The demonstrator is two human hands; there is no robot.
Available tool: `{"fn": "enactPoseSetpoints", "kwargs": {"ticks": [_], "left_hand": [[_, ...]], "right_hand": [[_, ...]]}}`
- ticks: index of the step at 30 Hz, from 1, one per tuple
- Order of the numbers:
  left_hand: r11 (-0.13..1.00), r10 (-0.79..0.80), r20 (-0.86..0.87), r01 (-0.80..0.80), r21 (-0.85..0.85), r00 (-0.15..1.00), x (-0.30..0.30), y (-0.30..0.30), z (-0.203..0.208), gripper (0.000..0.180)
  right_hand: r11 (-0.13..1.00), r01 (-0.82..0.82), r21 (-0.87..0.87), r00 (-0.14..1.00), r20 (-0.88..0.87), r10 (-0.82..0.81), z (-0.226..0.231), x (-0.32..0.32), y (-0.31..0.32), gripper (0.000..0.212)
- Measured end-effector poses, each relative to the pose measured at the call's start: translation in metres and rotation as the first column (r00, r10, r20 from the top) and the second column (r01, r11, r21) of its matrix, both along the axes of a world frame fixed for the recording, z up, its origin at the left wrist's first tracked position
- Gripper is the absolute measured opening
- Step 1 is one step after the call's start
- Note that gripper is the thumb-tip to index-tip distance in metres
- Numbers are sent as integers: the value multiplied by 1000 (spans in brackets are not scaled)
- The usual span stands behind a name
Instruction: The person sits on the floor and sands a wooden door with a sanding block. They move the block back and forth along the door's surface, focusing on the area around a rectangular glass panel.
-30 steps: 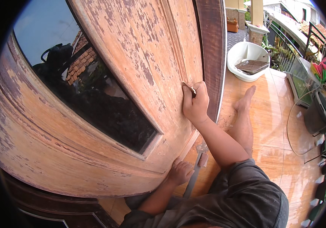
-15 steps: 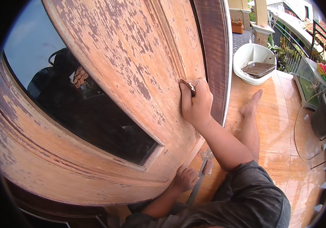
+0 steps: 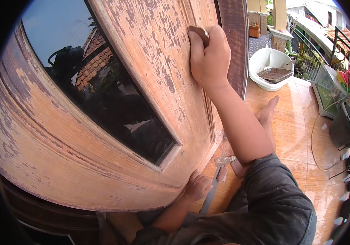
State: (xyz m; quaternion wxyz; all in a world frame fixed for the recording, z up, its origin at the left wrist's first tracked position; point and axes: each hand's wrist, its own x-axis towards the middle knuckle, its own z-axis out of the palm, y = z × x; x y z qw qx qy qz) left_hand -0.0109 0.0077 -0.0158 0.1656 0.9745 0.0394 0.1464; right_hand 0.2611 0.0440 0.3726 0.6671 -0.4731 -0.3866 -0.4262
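A wooden door with worn, flaking brown finish and a dark glass pane fills the left and middle. My right hand is closed round a folded piece of brown sandpaper, pressed against the raised moulding near the door's right side. Part of the sandpaper is hidden by the fingers. Low down, my left hand has its fingers curled at the door's bottom edge, seemingly gripping it. Beside it on the floor lie a small reddish-brown block and another brown piece.
A dark door frame runs along the door's right. On the glossy tiled floor stands a white basin with a dark tray in it. My bare foot rests nearby. A dark bucket, hose and railing line the right.
My right hand has slid up along the moulding with the sandpaper. The view has shifted slightly, and a second brown piece on the floor now shows. My left hand stays at the door's bottom edge.
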Motion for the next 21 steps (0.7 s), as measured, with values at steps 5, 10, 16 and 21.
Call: {"fn": "enactPoseSetpoints", "kwargs": {"ticks": [5, 10, 16, 21], "left_hand": [[1000, 2, 20, -2, -8, 1000, -4, 1, -4, 27], [992, 47, 70, -38, -121, 996, -9, -3, 11, 25], [976, 83, 173, -46, -211, 981, -7, 6, 29, 28], [994, 68, 96, -59, -92, 993, -6, 8, 31, 27]], "right_hand": [[992, -41, -119, 984, -177, 20, -153, -33, -26, 12], [993, -58, -104, 992, -114, 46, -72, -7, -11, 18], [995, -93, -39, 995, -52, 90, -73, 4, 1, 13], [986, -122, -114, 980, -169, 102, -218, -35, -35, 19]]}}
